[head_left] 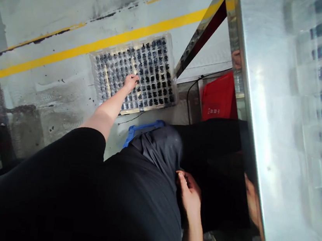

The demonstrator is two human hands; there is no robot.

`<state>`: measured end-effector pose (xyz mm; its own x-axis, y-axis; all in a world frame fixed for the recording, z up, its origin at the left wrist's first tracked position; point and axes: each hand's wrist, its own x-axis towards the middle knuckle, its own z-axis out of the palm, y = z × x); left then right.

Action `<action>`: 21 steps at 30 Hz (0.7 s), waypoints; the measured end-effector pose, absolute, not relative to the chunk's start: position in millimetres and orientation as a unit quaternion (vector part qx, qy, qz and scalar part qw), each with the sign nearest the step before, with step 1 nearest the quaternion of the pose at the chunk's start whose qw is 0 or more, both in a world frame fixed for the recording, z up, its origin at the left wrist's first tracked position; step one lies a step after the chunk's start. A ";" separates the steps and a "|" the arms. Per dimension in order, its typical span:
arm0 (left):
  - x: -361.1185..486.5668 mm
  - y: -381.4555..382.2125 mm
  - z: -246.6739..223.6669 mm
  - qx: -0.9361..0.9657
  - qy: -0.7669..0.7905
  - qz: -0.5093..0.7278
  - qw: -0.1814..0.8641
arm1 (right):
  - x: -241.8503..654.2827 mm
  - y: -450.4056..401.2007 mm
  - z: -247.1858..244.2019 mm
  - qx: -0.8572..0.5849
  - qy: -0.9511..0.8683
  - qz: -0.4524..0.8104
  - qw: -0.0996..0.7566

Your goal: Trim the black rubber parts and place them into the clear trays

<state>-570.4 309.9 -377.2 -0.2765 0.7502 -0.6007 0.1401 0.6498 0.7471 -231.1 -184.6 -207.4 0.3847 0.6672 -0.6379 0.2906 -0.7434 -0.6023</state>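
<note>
Left hand (pixel 131 81): fingers curled, touched compartmented clear tray (pixel 134 72) of dark parts on floor (pixel 51 79). Right hand (pixel 190 190): on lap, grip state indeterminable.

Clear compartmented tray (pixel 155 73) on floor

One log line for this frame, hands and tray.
left hand: reaching down, fingertips on clear tray of small dark parts | tray: on floor by yellow line | right hand: at lap, holds nothing visible

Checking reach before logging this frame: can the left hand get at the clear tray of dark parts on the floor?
Likely yes. The left hand already rests on the tray, arm stretched out, nothing between them. The right hand sits by the knee.
</note>
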 end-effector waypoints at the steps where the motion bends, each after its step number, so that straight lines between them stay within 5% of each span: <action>1: -570.3 311.1 -377.5 0.299 0.743 0.294 0.521 | -231.4 -184.2 -206.9 -0.806 -0.288 0.476 0.202; 21: -589.0 314.0 -377.1 0.297 0.736 0.277 0.541 | -230.9 -178.1 -205.8 -0.806 -0.244 0.499 0.205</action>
<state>-589.0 314.0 -377.1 -0.2378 0.7367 -0.6331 0.1380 0.6708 0.7287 -230.9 -178.1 -205.8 0.3823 0.5982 -0.7043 0.1878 -0.7965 -0.5747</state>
